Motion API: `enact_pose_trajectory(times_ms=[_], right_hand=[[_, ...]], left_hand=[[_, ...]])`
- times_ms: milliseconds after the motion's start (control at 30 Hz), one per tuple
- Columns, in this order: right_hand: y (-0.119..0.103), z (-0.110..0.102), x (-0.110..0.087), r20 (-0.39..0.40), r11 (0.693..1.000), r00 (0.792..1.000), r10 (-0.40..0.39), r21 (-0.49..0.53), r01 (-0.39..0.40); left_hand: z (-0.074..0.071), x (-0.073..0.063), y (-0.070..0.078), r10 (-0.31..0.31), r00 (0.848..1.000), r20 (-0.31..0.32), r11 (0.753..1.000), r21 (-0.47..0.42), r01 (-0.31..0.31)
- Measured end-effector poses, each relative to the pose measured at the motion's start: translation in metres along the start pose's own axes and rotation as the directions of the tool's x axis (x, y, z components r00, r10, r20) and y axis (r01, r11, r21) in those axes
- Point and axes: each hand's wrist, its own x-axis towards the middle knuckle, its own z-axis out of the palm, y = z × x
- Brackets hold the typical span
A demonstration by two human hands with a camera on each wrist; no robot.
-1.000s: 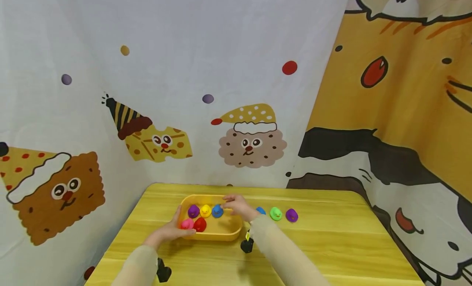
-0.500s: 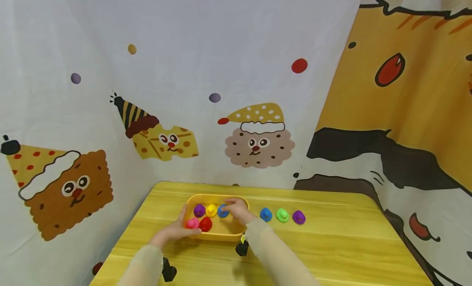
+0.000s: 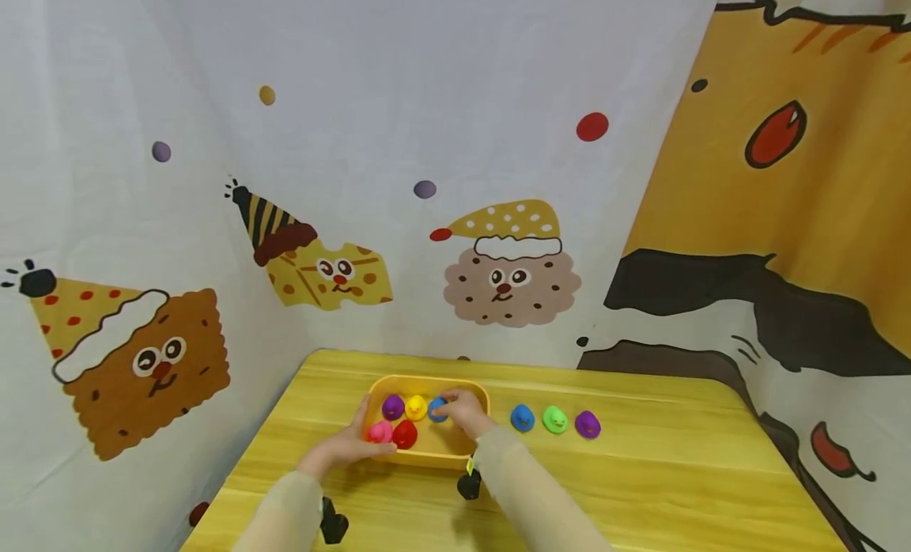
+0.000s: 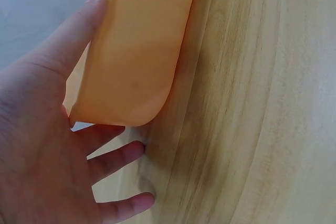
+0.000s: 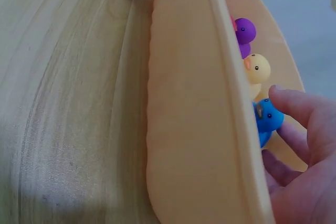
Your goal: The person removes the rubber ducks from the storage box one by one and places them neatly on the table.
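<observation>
The blue duck sat inside the yellow tray, between the thumb and fingers of the right hand. That hand reached in over the tray's near right part, digits pointing left and bent about the duck's head in a narrow pinch; the right wrist view showed one finger behind the head and a digit's tip at its top. Just left of these fingertips stood the yellow duck, and beyond it the purple duck. The red duck lay nearer the person, left of the same fingertips, with the pink duck beside it, close to the left hand. The left hand spanned the tray's near left corner, its thumb along the near rim and its fingers spread wide, nearly straight, against the end wall. To the right of the right hand, outside the tray, another blue duck, a green duck and a second purple duck made a row on the wooden table.

A second earlier, the right fingers had hovered beside the blue duck, and the forearm had partly hidden the outer blue one; now it showed whole. The left hand had kept its place.
</observation>
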Motion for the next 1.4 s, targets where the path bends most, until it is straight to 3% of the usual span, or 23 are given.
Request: enact_pose_trajectory(times_ms=[233,567,833,1400], right_hand=[[0.003,0.004,0.000,-0.030,0.998,0.998,-0.054,-0.028,0.053],[0.012,0.007,0.003,-0.091,0.985,0.987,-0.132,-0.123,0.120],[0.009,0.008,0.003,-0.090,0.984,0.991,-0.103,-0.153,0.088],[0.008,0.006,0.002,-0.080,0.987,0.992,-0.094,-0.135,0.083]], left_hand=[[0.001,-0.005,0.008,0.002,1.000,-0.013,1.000,-0.015,-0.002],[0.001,0.003,0.000,-0.022,1.000,-0.013,1.000,-0.017,0.022],[0.000,0.001,0.004,-0.024,1.000,0.008,1.000,0.009,0.024],[0.000,0.000,0.005,-0.027,1.000,-0.014,1.000,-0.002,0.027]])
